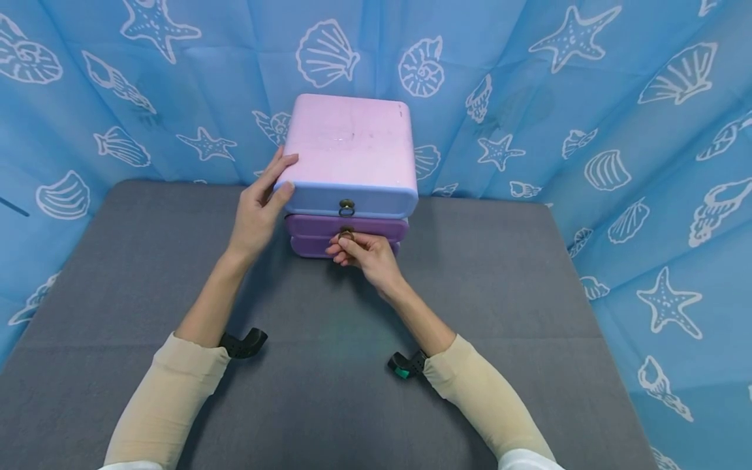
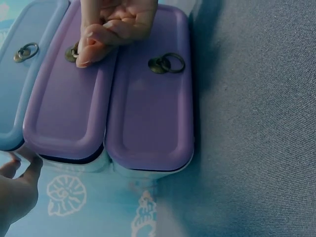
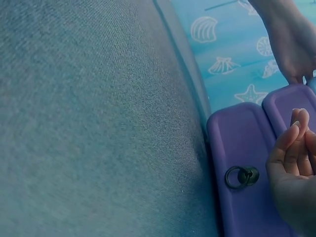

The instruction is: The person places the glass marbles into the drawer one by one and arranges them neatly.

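Note:
A small drawer chest with a pink top (image 1: 352, 140) stands at the back of the table. Its blue top drawer (image 1: 376, 201) carries a ring pull (image 1: 346, 207). Beneath it are the purple middle drawer (image 2: 66, 108) and the purple bottom drawer (image 2: 150, 113), whose ring pull (image 2: 168, 63) hangs free. My left hand (image 1: 258, 212) rests on the chest's upper left corner, fingers on the top and side, thumb near the front edge. Thumb and fingers of my right hand (image 1: 370, 258) pinch the middle drawer's ring pull (image 1: 346, 234). A narrow dark gap shows behind that drawer's front.
Grey cloth covers the table (image 1: 329, 391). A blue curtain (image 1: 235, 65) with white shells and starfish hangs right behind the chest and along the sides. Black wrist mounts (image 1: 243, 344) sit on both forearms.

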Motion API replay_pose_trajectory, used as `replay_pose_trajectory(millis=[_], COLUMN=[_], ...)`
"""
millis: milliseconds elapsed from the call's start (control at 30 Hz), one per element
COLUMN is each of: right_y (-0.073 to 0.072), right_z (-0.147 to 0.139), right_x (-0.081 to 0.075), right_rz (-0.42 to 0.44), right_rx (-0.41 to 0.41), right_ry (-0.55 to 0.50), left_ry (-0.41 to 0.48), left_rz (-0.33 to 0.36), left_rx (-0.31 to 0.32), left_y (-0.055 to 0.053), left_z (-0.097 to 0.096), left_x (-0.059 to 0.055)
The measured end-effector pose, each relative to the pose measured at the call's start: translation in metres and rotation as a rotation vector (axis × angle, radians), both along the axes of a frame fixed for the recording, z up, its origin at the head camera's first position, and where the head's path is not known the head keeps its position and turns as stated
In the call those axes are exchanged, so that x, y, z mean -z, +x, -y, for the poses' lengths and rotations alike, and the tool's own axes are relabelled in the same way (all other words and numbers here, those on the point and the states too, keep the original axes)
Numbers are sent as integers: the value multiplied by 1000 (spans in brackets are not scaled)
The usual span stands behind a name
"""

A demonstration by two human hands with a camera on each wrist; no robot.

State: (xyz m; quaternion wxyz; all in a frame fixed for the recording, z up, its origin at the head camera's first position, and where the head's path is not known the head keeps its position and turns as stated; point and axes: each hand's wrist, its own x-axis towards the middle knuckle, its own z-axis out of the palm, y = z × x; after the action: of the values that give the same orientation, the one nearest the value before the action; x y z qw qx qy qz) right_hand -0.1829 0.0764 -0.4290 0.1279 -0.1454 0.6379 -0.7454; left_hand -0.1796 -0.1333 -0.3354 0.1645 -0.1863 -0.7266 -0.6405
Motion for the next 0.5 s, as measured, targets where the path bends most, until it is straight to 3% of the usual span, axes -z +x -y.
replay_pose_trajectory(millis=[233,500], right_y=[-1,-3], right_z=[2,2], right_x=[1,-3], right_rz=[-18,3], right_rx=[-5,-35], right_ry=[7,51], left_ry=[16,-11], left_rz=[-37,3], left_rx=[-35,-59], left_y=[0,2], left_z=[-1,0], left_x=[1,0])
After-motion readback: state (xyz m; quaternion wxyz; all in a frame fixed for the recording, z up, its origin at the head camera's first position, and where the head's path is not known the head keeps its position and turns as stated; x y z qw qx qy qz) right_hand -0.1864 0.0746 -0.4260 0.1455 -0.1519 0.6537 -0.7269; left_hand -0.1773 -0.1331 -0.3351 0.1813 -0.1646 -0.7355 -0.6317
